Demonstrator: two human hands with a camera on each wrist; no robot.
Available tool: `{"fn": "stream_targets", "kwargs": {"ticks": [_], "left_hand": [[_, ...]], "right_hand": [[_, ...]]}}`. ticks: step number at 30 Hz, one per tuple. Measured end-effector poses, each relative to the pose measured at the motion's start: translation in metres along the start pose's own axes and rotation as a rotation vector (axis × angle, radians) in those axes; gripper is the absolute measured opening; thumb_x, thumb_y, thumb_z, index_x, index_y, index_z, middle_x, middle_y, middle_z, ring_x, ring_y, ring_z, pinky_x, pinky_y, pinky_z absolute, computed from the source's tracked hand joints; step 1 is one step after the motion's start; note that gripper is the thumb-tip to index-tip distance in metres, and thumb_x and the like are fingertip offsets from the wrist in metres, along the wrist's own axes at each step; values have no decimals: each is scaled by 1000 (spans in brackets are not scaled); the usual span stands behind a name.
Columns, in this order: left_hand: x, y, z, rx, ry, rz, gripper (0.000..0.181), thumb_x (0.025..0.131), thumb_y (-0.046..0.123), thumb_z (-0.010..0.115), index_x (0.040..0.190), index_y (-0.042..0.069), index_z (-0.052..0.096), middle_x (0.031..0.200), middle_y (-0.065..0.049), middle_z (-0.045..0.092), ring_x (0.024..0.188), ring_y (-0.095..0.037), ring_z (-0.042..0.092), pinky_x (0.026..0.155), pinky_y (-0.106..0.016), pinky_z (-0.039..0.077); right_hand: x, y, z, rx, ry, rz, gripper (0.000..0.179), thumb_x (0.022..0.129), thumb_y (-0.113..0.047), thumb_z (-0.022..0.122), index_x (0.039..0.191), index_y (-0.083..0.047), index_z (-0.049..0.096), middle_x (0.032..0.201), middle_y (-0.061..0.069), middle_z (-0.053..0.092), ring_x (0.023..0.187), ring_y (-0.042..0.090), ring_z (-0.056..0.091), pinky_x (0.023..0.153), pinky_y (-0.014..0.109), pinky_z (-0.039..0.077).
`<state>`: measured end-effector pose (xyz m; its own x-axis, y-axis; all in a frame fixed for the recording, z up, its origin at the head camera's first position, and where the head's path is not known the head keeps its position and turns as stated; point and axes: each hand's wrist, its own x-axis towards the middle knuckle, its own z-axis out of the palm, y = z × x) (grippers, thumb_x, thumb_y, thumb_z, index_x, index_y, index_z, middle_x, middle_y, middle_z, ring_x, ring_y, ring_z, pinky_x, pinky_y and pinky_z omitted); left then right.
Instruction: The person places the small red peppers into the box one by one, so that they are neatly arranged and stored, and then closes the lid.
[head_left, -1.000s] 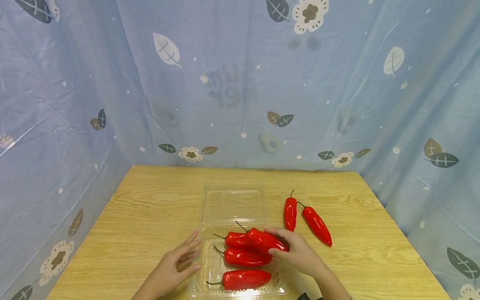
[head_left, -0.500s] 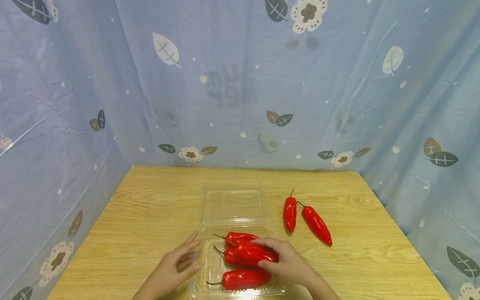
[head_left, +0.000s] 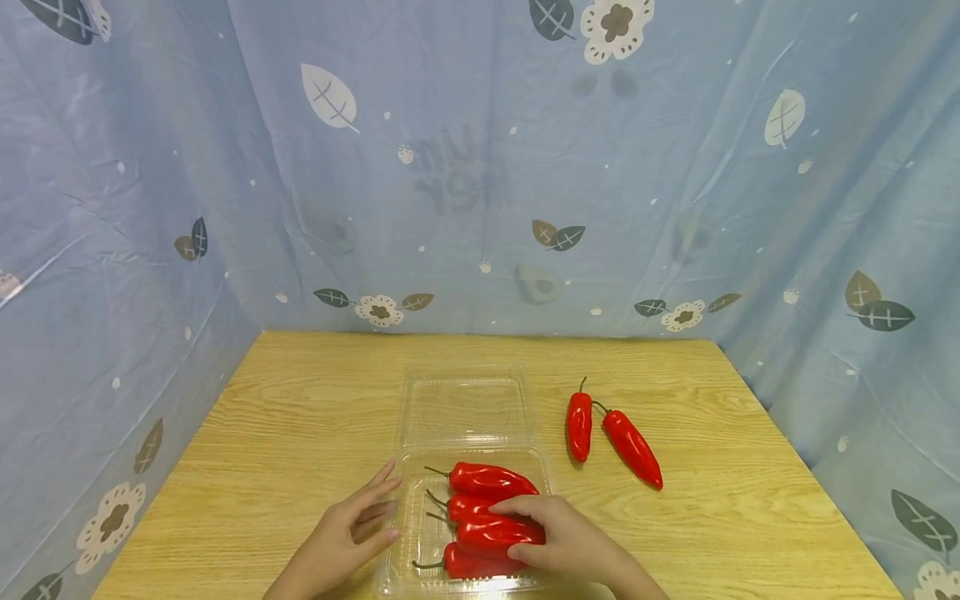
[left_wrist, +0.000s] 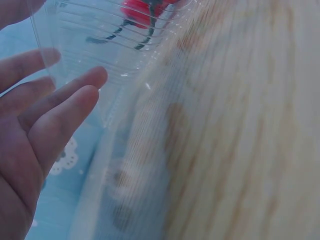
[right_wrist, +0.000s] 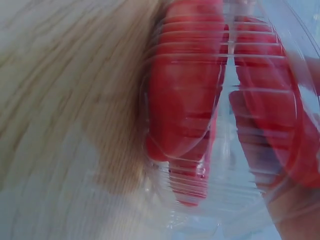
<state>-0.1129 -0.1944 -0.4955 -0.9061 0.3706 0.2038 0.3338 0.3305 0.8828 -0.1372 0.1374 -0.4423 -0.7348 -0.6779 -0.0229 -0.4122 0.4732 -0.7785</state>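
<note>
A clear plastic clamshell box (head_left: pixel 408 533) lies with its lid folded back on the table, and several red chili peppers rest in its base with their stems to the left. My right hand (head_left: pixel 558 537) grips one red chili pepper (head_left: pixel 491 531) by its right end, thumb on the near side and fingers on the far side. This pepper lies over the gap between a pepper (head_left: pixel 461 504) behind it and the nearest pepper (head_left: pixel 468 562), partly covering both. My left hand (head_left: pixel 345 529) stays at the box's left edge, fingers spread, fingertips right at the wall (left_wrist: pixel 55 30).
Two more red peppers, one upright in view (head_left: pixel 579 427) and one slanted (head_left: pixel 633 450), lie on the wooden table (head_left: pixel 315 400) right of the box lid (head_left: pixel 468 408). A blue patterned curtain (head_left: pixel 450 167) encloses the back and sides.
My right hand has carried its pepper toward the front of the box, lowering it from over the back pepper to between the front ones. The left hand has kept its place.
</note>
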Motion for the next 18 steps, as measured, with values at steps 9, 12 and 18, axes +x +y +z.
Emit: {"fn": "stream_targets", "kwargs": {"ticks": [9,12,18], "left_hand": [[0,-2,0,7,-3,6,60,90,19,66,142,3,40,156,-16,20,119,-37,53,94,-33,53],[0,-1,0,6,-5,1,60,90,19,66,142,2,40,156,-16,19,120,-37,52,94,-33,52],[0,-1,0,5,-8,2,60,91,19,65,142,2,40,156,-16,19,121,-39,51,95,-34,52]], "right_hand": [[1,1,6,-56,-6,-88,37,84,-15,70,120,-15,64,111,-11,65,92,-3,55,82,17,51],[1,1,6,-67,-11,-88,37,85,-17,70,121,-16,63,112,-11,65,94,-3,55,83,18,51],[2,-2,5,-62,-32,-48,37,86,-21,69,122,-17,63,114,-13,64,95,-3,54,85,18,50]]}}
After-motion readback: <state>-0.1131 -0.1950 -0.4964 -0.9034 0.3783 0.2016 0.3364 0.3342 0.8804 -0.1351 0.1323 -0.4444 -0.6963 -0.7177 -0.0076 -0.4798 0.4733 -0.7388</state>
